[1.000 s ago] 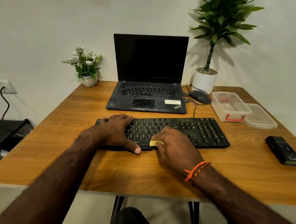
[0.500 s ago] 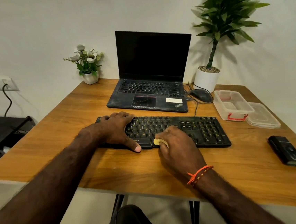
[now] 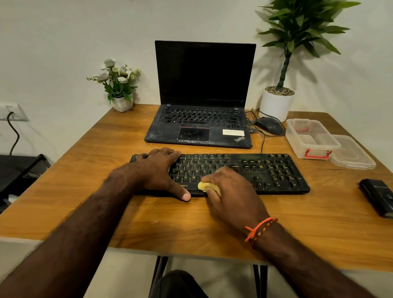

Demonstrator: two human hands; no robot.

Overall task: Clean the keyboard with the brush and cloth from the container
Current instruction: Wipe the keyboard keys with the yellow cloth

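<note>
A black keyboard point(image 3: 265, 171) lies across the middle of the wooden table point(image 3: 317, 221). My left hand point(image 3: 159, 171) rests flat on the keyboard's left end, fingers spread over the keys and thumb at the front edge. My right hand point(image 3: 233, 193) grips a bunched yellow cloth point(image 3: 205, 186) and presses it on the keyboard's front edge near the middle; most of the cloth is hidden under the fingers. The clear container point(image 3: 312, 139) with red clasps stands open at the right. No brush shows.
An open black laptop point(image 3: 203, 126) sits behind the keyboard, a mouse point(image 3: 270, 125) beside it. The container's lid point(image 3: 352, 153) lies to its right. A black case point(image 3: 385, 199) lies near the right edge. A flower pot point(image 3: 122, 103) and a tall potted plant point(image 3: 277, 103) stand at the back.
My right hand with the cloth has slid slightly along the keyboard's front edge. My left hand has stayed on the left end. The camera has shifted a little.
</note>
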